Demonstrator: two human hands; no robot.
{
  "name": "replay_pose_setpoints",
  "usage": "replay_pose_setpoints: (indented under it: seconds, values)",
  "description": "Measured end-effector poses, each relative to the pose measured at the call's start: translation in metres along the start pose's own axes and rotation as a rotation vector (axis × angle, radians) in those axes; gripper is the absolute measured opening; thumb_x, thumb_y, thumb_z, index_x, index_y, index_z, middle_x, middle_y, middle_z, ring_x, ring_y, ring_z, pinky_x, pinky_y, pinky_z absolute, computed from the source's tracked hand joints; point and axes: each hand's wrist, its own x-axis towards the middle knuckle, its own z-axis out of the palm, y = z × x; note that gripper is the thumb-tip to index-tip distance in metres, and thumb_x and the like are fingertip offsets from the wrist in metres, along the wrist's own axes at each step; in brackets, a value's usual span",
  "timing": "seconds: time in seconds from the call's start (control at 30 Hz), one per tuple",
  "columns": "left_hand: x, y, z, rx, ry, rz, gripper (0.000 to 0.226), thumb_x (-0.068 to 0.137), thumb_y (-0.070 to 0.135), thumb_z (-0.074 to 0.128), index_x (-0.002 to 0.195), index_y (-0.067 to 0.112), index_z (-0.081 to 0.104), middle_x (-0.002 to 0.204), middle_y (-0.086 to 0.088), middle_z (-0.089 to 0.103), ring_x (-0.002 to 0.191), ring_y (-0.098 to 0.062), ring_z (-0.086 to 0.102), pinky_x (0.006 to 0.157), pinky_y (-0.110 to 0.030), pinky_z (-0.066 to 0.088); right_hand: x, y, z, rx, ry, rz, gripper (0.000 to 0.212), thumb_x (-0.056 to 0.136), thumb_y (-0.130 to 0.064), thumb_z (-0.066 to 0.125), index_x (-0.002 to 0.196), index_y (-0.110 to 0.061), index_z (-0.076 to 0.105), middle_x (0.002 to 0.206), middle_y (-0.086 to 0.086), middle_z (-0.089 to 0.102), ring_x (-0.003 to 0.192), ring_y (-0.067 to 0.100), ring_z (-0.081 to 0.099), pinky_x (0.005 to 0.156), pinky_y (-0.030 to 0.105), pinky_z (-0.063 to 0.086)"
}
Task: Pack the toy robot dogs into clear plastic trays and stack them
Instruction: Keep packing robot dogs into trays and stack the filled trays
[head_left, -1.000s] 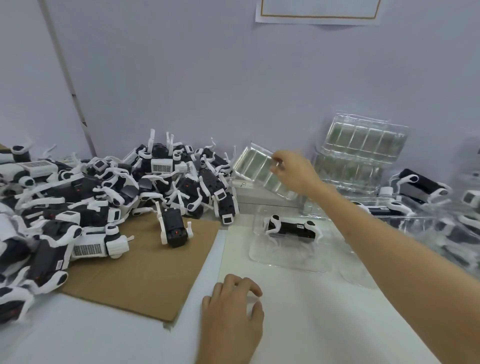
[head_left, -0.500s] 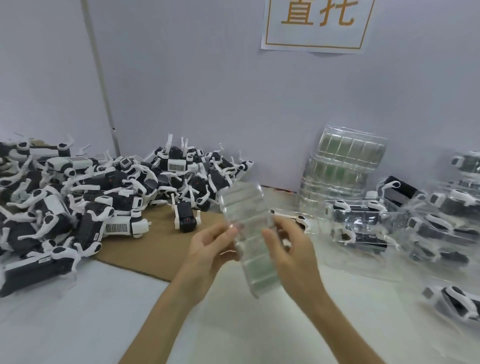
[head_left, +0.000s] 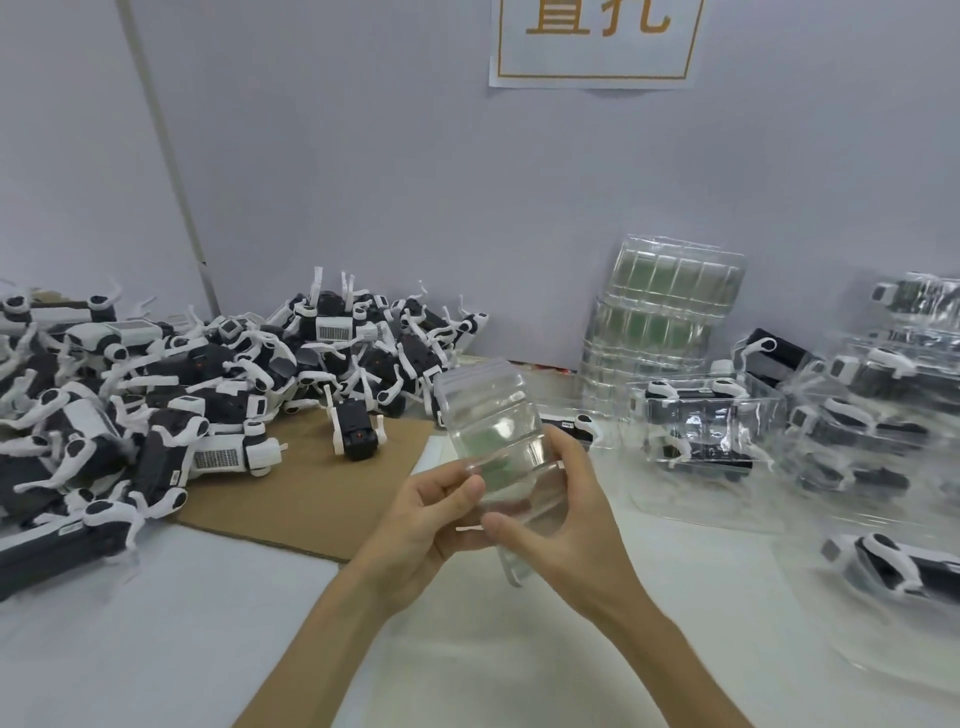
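At frame centre an empty clear tray (head_left: 496, 441) is gripped at its lower end by the left hand (head_left: 431, 525) and right hand (head_left: 558, 519), apparently being readied; next, a toy dog (head_left: 358, 434) from centre-left must be seated.
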Motion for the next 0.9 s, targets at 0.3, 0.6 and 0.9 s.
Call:
replay_pose_setpoints:
  seconds: [0.3,0.6,0.9]
  values:
    - [0.0005,-0.0071,0.0015,-0.068,0.045,-0.026,0.072,0.066,0.045,0.090,0.108,-0.008,0.066,0.097,-0.024,0.062,0.081,-0.024,0.070,0.073,-0.036,0.059,-0.0015,-0.0029,0.0005,0.036,0.017,-0.017,0.092,0.067,-0.031,0.089,0.145,-0.029,0.039,0.123,-0.005,0.064,0.109,0.019,0.067,0.091,0.043,0.056]
    - [0.0000,-0.0081,0.0030,-0.062,-0.037,-0.036,0.058,0.076,0.045,0.083,0.114,0.004,0.070,0.102,-0.023,0.057,0.078,-0.021,0.065,0.078,-0.035,0.057,-0.0017,-0.0050,-0.0016,-0.006,0.012,-0.034,0.097,0.064,-0.030,0.091,0.146,-0.033,0.038,0.124,-0.011,0.063,0.111,0.015,0.065,0.092,0.037,0.056]
    - [-0.0002,-0.0085,0.0075,-0.083,-0.009,-0.042,0.062,0.073,0.047,0.085,0.114,0.002,0.069,0.092,-0.017,0.063,0.081,-0.021,0.068,0.080,-0.037,0.057,-0.0048,-0.0050,0.0007,-0.041,0.072,-0.057,0.084,0.068,-0.036,0.081,0.139,-0.045,0.039,0.113,-0.016,0.065,0.100,0.013,0.067,0.082,0.027,0.056]
